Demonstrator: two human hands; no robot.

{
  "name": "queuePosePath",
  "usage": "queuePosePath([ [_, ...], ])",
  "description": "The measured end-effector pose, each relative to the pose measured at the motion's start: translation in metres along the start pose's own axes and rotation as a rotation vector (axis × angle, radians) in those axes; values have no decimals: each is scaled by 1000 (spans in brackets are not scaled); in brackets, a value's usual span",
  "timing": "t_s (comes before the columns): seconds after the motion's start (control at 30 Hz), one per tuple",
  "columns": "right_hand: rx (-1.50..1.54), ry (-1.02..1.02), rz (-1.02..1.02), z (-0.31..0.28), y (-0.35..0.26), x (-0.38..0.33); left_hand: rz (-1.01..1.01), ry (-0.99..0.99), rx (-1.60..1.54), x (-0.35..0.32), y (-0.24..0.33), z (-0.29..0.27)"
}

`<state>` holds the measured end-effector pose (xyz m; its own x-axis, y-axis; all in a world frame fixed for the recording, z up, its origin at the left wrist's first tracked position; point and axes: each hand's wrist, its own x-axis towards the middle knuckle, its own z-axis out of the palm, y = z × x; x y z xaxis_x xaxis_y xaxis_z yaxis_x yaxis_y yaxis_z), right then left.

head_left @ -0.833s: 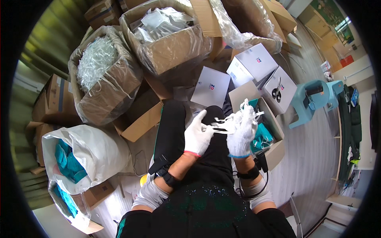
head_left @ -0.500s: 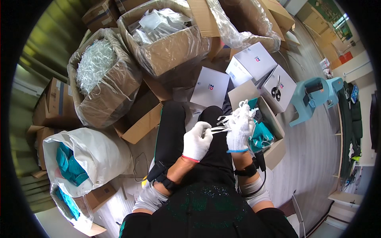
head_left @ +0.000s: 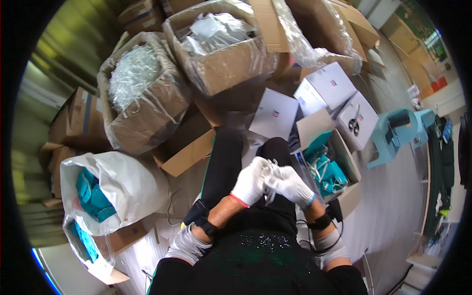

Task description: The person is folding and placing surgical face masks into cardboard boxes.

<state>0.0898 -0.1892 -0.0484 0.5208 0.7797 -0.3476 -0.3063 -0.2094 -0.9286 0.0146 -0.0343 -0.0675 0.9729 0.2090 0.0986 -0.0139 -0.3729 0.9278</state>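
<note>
My left hand (head_left: 251, 182), in a white knit glove with a red cuff, and my right hand (head_left: 293, 187), in one with a blue cuff, meet above my lap. Both are closed, with fingertips together around white straps (head_left: 270, 196). Only short ends of the straps show; the gloves cover the rest. Just right of my right hand stands an open carton (head_left: 350, 194) with teal mask-like pieces (head_left: 330, 172) and white straps inside.
A large lined carton at the left holds a heap of white straps (head_left: 132, 78). Beside it, another carton holds whitish pieces (head_left: 216, 32). A white sack (head_left: 142, 191) contains teal pieces. Black-handled scissors (head_left: 354, 123) lie on a white box (head_left: 366, 130). A blue stool (head_left: 393, 135) stands right.
My right hand has come down and left to meet my left hand over my lap. The bundle of straps that stuck up from it is now mostly hidden. The view has shifted slightly.
</note>
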Motion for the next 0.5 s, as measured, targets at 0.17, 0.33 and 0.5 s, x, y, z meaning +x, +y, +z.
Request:
queuePosePath([
  [0.17, -119, -155, 119, -6, -1, -14, -412, -328, -455, -26, 5, -21],
  [0.33, 175, -95, 233, 10, -2, -16, -433, -354, -547, -30, 15, -36],
  [0.5, -127, -122, 198, 23, -22, -4, -247, -337, -324, -28, 19, -45],
])
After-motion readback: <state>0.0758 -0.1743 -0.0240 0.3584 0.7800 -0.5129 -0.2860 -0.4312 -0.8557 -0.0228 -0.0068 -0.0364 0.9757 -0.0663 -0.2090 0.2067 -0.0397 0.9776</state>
